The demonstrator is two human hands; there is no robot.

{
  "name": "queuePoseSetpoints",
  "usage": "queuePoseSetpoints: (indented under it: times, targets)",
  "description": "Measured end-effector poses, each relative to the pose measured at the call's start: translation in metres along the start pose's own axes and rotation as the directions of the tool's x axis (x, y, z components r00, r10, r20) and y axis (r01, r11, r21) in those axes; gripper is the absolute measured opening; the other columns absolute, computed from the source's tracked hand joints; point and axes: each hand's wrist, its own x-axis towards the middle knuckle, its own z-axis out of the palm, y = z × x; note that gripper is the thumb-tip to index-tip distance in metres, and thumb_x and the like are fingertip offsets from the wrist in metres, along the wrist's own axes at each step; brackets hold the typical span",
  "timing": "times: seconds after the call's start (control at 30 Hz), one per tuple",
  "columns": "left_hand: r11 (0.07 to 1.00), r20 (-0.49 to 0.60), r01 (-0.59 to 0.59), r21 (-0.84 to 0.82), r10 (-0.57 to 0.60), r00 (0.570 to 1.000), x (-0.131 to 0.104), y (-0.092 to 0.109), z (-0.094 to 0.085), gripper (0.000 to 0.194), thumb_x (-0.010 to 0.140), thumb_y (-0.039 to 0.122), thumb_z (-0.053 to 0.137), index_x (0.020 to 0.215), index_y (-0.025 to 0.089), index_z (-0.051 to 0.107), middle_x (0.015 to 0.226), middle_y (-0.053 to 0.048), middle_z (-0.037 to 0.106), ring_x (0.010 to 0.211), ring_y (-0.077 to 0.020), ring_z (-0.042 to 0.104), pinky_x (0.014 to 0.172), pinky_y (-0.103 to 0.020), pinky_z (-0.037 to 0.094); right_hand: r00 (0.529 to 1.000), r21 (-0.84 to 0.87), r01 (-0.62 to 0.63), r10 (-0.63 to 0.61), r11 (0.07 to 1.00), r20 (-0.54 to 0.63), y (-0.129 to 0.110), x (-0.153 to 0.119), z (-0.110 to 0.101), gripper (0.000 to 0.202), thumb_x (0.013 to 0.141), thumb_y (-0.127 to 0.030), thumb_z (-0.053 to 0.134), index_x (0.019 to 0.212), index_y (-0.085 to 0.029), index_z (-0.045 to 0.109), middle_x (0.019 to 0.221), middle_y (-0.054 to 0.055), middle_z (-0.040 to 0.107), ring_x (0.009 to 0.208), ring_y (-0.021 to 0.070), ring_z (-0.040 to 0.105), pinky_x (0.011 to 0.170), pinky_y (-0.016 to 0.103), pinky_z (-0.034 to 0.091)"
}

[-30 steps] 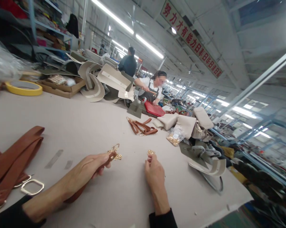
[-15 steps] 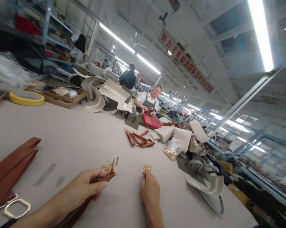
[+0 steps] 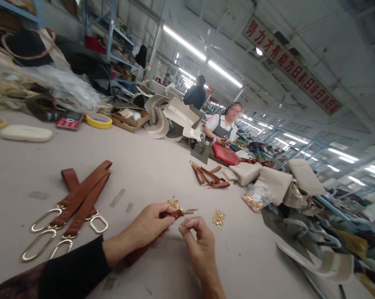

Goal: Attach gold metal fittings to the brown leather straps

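My left hand [image 3: 151, 224] is closed around a brown leather strap [image 3: 137, 254], whose end carries a gold metal ring [image 3: 190, 211] seen nearly edge-on. Just right of that end, my right hand [image 3: 200, 245] is pinched, a tiny gold stud [image 3: 180, 226] showing at its fingertips. Loose gold studs lie in two small heaps on the table: one heap [image 3: 173, 202] is partly behind the strap end, the other heap [image 3: 218, 219] is beyond my right hand. More brown straps [image 3: 87, 193] with oval gold rings [image 3: 39, 245] rest to the left of my left arm.
Another bunch of brown straps [image 3: 208, 176] lies farther back. A plastic bag of gold hardware [image 3: 252, 202] sits by beige bags [image 3: 275, 182] on the right. Yellow tape [image 3: 99, 121], a cardboard box [image 3: 129, 121] and curved beige pieces [image 3: 158, 118] line the back. A co-worker [image 3: 223, 124] stands behind a red bag [image 3: 226, 154].
My right hand has come away from the right heap of studs toward the strap end, fingers pinched. The ring on the strap has tipped from upright to nearly level. The view has swung left.
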Motion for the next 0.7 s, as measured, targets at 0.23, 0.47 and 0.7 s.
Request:
queuePoseSetpoints:
  times: [0.23, 0.47, 0.7]
  targets:
    - [0.992, -0.047, -0.106, 0.073, 0.110, 0.993, -0.005, 0.008, 0.000, 0.018, 0.078, 0.025, 0.052, 0.083, 0.014, 0.065, 0.071, 0.001, 0.059, 0.057, -0.0100, 0.048, 0.050, -0.019, 0.039, 0.957, -0.097, 0.264, -0.273, 0.960, -0.097, -0.006, 0.001, 0.029, 0.014, 0.085, -0.010, 0.058, 0.084, -0.023, 0.056, 0.085, -0.003, 0.067, 0.086, 0.0109, 0.065, 0.082, 0.022, 0.049]
    - [0.987, -0.086, -0.140, 0.075, 0.146, 0.985, -0.006, 0.008, 0.007, 0.018, 0.078, 0.023, 0.050, 0.084, 0.016, 0.065, 0.077, -0.001, 0.064, 0.064, -0.0125, 0.053, 0.057, -0.022, 0.042, 0.895, -0.326, 0.318, -0.395, 0.890, -0.205, 0.000, -0.002, 0.028, 0.012, 0.085, -0.010, 0.058, 0.086, -0.022, 0.060, 0.087, 0.000, 0.070, 0.087, 0.0129, 0.068, 0.081, 0.023, 0.051]
    - [0.952, -0.080, -0.222, 0.212, 0.244, 0.967, -0.007, 0.008, 0.008, 0.021, 0.077, 0.015, 0.047, 0.079, 0.017, 0.068, 0.074, 0.001, 0.064, 0.072, -0.0141, 0.055, 0.067, -0.023, 0.040, 0.901, -0.326, 0.317, -0.390, 0.891, -0.189, 0.004, 0.000, 0.022, 0.012, 0.086, -0.010, 0.057, 0.084, -0.021, 0.061, 0.086, 0.000, 0.070, 0.085, 0.0124, 0.067, 0.080, 0.023, 0.052]
